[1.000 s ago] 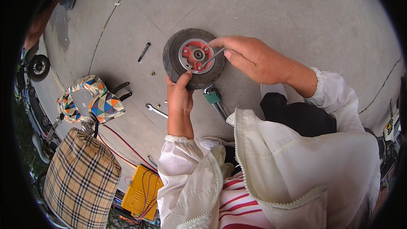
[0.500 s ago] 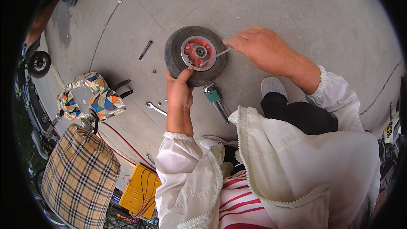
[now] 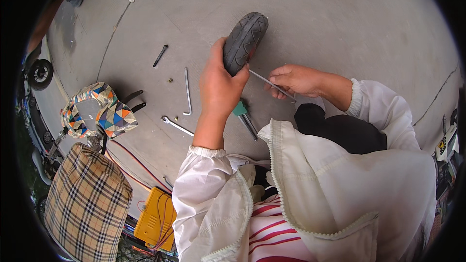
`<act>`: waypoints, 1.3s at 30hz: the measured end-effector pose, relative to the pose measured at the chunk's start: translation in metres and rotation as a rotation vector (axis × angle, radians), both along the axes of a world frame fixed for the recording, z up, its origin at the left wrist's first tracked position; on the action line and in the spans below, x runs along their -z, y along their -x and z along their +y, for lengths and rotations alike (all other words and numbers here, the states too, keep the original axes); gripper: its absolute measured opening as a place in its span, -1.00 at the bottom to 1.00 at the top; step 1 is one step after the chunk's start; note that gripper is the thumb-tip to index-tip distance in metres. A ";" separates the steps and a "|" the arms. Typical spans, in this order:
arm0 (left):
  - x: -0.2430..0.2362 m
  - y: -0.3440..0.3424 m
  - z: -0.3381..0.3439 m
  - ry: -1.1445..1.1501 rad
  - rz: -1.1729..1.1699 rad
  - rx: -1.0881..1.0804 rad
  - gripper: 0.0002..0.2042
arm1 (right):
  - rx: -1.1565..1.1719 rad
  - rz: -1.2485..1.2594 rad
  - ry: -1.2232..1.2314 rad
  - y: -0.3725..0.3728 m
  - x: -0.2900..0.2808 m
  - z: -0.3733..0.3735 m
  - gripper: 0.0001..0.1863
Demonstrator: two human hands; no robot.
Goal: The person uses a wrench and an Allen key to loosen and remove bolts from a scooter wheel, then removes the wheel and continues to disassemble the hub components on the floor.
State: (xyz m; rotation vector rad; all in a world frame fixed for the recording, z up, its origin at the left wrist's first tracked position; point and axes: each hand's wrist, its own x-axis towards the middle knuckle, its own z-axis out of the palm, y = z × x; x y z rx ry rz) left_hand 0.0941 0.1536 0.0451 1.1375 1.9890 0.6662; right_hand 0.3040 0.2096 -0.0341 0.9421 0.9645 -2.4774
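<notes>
My left hand point(image 3: 218, 81) is closed round a small wheel point(image 3: 245, 39) with a black treaded tyre. The wheel is tilted on edge, so the tread faces up and only a sliver of its red rim shows. To its right, my right hand point(image 3: 293, 81) grips a thin metal hex key point(image 3: 272, 84) that slants from the wheel's right side. Where the key's far end meets the wheel is hidden. Below the wheel lies a green-holder hex key set point(image 3: 246, 119), partly covered by my left hand. A loose L-shaped hex key point(image 3: 188, 92) rests left of my left hand.
On the concrete floor lie a combination wrench point(image 3: 177, 125), a black bolt point(image 3: 160, 56) and a small brass-coloured nut point(image 3: 170, 80). A handlebar with a patterned cover point(image 3: 109, 111), a checked seat cover point(image 3: 90, 199) and a yellow tool case point(image 3: 155, 218) stand at the left.
The wheel has turned from showing its red hub to standing on edge. My right hand has come down and nearer with the hex key. Another hex key on the floor has come into view.
</notes>
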 end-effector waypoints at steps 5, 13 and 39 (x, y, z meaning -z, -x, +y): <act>0.006 0.036 0.011 -0.012 -0.153 0.117 -0.35 | 0.041 0.044 0.178 0.019 -0.006 0.005 -0.67; 0.006 0.045 0.018 0.057 -0.348 0.141 -0.48 | -0.078 0.002 0.069 0.038 0.010 0.000 -0.72; 0.005 0.042 0.016 0.037 -0.401 0.108 -0.50 | -0.042 0.109 0.188 0.043 0.002 0.002 -0.70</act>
